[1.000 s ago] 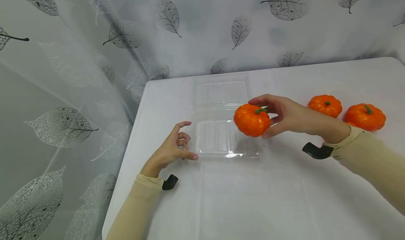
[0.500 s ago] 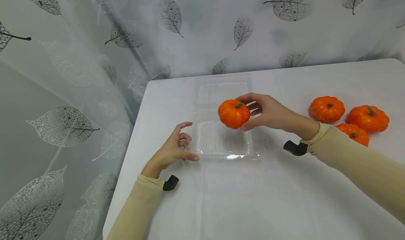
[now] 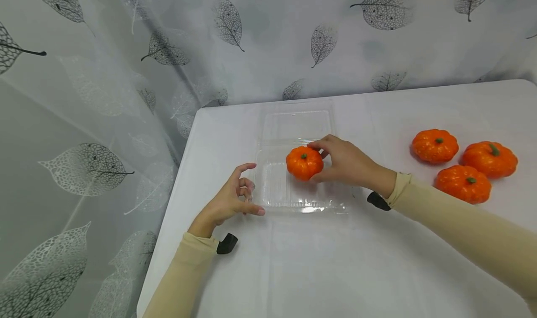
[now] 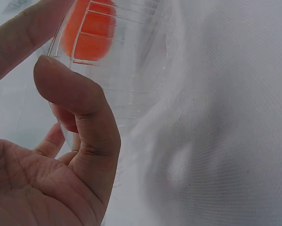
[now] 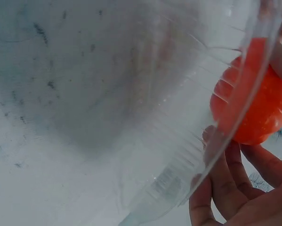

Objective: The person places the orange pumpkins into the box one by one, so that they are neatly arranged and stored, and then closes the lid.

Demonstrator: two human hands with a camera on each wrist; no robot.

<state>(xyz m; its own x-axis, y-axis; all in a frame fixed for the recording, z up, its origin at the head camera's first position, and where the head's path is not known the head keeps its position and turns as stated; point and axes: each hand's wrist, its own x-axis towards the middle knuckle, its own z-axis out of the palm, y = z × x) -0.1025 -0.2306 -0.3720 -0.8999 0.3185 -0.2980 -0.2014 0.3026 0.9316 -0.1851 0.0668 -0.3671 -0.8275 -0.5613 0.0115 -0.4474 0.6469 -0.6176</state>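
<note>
A small orange pumpkin (image 3: 303, 164) with a green stem is in my right hand (image 3: 348, 165), thumb and fingers around its right side. It is over the base of a clear plastic clamshell container (image 3: 271, 183), which lies opened out with its lid (image 3: 295, 123) towards the back. Through the clear wall in the right wrist view, the pumpkin (image 5: 261, 110) appears partly behind the rim. My left hand (image 3: 226, 199) is at the container's left edge. In the left wrist view, curled fingers (image 4: 91, 110) hold the rim there. Whether the pumpkin touches the container floor is hard to tell.
On the right side of the white table (image 3: 319, 266) sit more pumpkins: one at the back (image 3: 434, 146), a pumpkin farther right (image 3: 490, 160) and a nearer pumpkin (image 3: 463, 184). A leaf-patterned curtain (image 3: 268, 43) hangs behind and to the left.
My right hand has carried the pumpkin leftwards and then lowered it over the container base. The pumpkin tilts less now. My left hand stays at the container's edge.
</note>
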